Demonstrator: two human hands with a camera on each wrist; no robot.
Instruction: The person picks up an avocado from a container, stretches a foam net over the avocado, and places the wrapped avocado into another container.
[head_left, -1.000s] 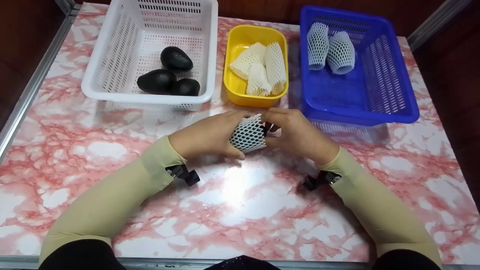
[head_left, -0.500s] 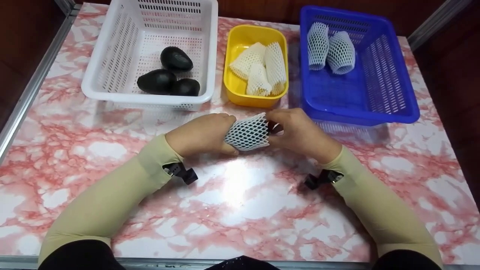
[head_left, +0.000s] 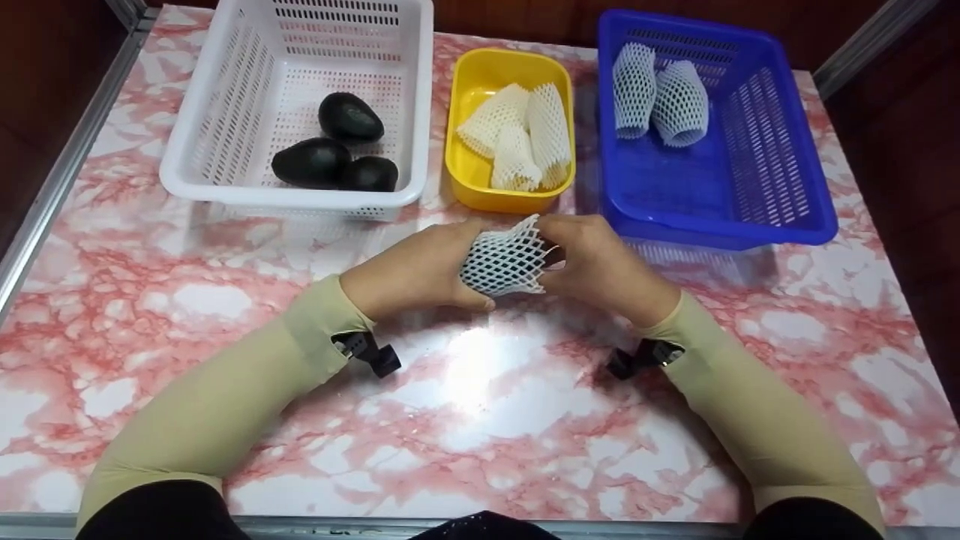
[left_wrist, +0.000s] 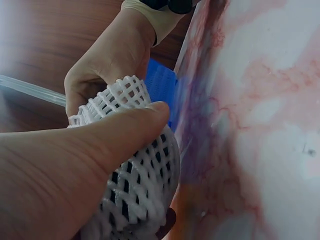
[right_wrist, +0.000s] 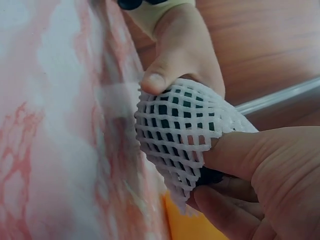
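Observation:
A dark avocado (right_wrist: 211, 176) sits inside a white foam net sleeve (head_left: 501, 262), low over the middle of the table. My left hand (head_left: 420, 266) grips the netted avocado from the left, thumb along the near side. At the sleeve's flared right end, my right hand (head_left: 604, 266) pinches the mesh rim between thumb and fingers. The right wrist view shows the avocado's bare dark end at those fingers, while green-black skin shows through the mesh. Most of the left fingers are hidden behind the sleeve.
A white basket (head_left: 300, 196) at the back left holds three avocados (head_left: 351, 118). Behind the hands, a yellow tub (head_left: 510, 201) contains several foam nets (head_left: 550, 127). The blue basket (head_left: 712, 225) at the back right holds two netted fruits (head_left: 681, 103). All stand on a marbled table (head_left: 480, 450).
The sleeve's right end now reaches farther right and flares wider, covering the dark tip seen earlier in the head view. My left hand shifted left, then back right. The baskets stayed put.

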